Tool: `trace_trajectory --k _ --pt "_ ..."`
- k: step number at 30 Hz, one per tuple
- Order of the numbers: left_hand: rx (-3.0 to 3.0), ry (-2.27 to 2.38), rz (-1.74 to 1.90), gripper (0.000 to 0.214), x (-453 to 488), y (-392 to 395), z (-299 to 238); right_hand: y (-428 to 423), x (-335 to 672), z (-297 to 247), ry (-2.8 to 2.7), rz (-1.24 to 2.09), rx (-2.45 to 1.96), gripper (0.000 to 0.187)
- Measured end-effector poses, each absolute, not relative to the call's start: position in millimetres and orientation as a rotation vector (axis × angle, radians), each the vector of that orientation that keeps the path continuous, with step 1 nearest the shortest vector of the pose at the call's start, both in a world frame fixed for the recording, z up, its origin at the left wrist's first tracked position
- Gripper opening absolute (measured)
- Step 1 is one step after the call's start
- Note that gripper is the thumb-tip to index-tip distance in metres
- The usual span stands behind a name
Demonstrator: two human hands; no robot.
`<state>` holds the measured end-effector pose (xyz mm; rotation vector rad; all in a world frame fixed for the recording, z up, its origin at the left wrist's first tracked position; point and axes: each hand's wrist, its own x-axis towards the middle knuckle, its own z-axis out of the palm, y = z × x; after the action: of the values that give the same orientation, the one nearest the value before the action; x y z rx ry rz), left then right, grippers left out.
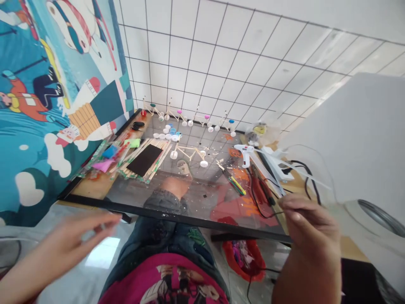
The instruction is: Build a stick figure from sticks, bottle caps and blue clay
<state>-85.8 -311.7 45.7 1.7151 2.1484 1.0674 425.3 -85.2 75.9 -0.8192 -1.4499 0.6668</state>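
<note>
A glue gun is lying beyond the right hand, off to its left.
It is resting on the tabletop, its barrel running roughly crosswise, its handle facing the front edge. The right hand is hovering nearer to it, beside the black cord; thumb and fingertips are sitting close, but whether that grip is pinching the cord I cannot tell. The left hand is hanging short of the front edge, well apart from the gun, thumb and fingers standing apart.
</note>
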Motion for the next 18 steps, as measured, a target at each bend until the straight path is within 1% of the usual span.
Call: trace_trajectory --k 1,4,6,8,11,12,15,16,18 --pt "1.767 2.224 1.016 0.031 -87.7 -291.9 53.7 -87.7 414.2 74.0 -1.483 0.715 -0.763 0.021" --pt "1.699 2.746 0.877 0.034 -105.9 -234.9 70.0 -101.0 379.1 67.6 -1.595 0.857 -0.637 0.018" --pt "1.467 2.904 0.954 0.031 -124.0 -208.0 70.0 -110.7 360.0 62.8 -1.651 0.976 -0.574 0.016" --pt "1.325 2.904 1.004 0.025 -141.4 -192.8 63.3 -117.4 347.4 57.3 -1.689 1.083 -0.529 0.012" --pt "1.292 2.807 1.038 0.012 -158.1 -185.3 51.6 -120.2 339.4 48.8 -1.709 1.181 -0.513 0.006" --pt "1.282 2.779 1.054 0.011 -160.3 -184.7 48.9 -119.6 338.4 46.3 -1.711 1.201 -0.515 0.006" --pt "1.249 2.73 1.087 0.026 -159.8 -182.3 46.4 -116.7 335.8 41.5 -1.715 1.234 -0.529 0.008" --pt "1.258 2.715 1.09 0.027 -158.5 -180.2 47.4 -115.9 334.6 40.7 -1.718 1.237 -0.534 0.009" --pt "1.282 2.714 1.132 0.02 -156.5 -172.6 52.2 -115.0 332.1 39.5 -1.724 1.236 -0.541 0.013"
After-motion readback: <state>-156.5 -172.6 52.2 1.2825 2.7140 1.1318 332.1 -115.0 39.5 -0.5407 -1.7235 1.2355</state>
